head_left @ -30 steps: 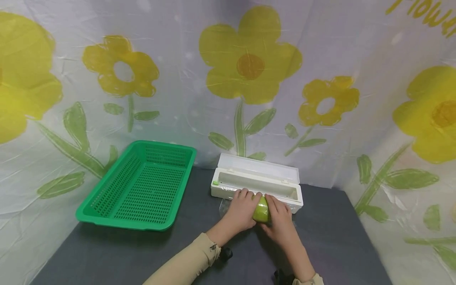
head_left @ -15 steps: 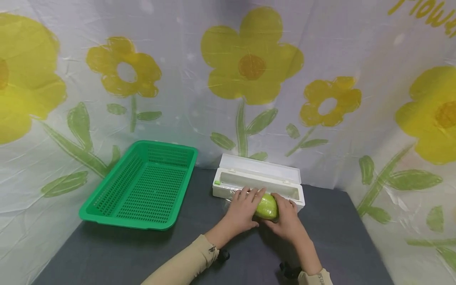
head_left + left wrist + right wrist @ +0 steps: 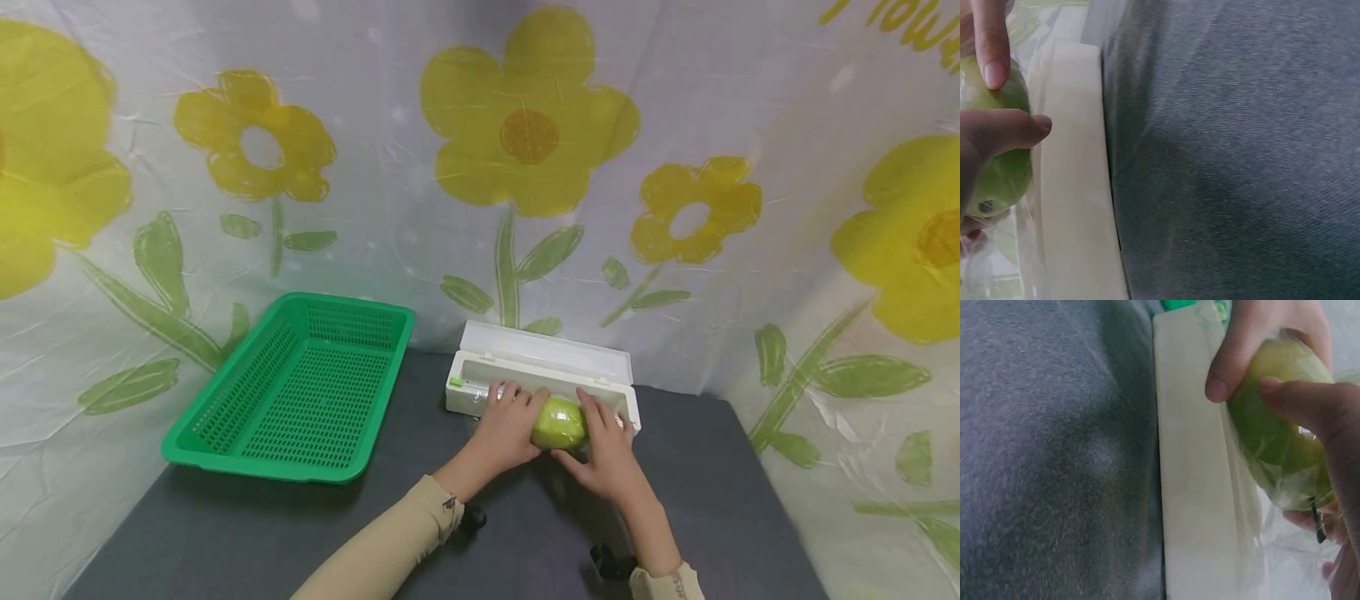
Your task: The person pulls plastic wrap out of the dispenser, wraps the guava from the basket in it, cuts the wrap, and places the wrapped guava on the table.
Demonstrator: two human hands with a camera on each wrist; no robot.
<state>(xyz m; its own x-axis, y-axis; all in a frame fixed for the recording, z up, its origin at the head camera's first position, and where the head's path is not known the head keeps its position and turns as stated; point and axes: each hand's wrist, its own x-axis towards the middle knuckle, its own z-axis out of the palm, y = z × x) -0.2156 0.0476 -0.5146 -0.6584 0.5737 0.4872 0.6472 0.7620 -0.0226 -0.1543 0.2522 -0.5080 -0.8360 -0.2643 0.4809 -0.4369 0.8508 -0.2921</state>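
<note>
A green pear (image 3: 558, 423) is held between both hands in front of a white cling film box (image 3: 467, 402). Clear cling film lies wrinkled over the pear's skin, and its dark stem sticks out of the pear in the right wrist view. My left hand (image 3: 507, 431) grips the left side, with the thumb across the pear (image 3: 1007, 172) in the left wrist view. On the right side my right hand (image 3: 611, 458) holds the pear (image 3: 1282, 453), its thumb pressed on the film. Some fingertips are hidden behind the fruit.
The box's lid (image 3: 546, 350) stands raised against the flower-printed curtain (image 3: 375, 208). A small green piece (image 3: 456, 382) sits at the box's left end. To the left, a green mesh basket (image 3: 174, 454) rests on the dark grey tabletop (image 3: 420, 450).
The pear has turned between the hands and moved slightly away, toward the box. My right hand has shifted right and spread wider, so more of the pear shows.
</note>
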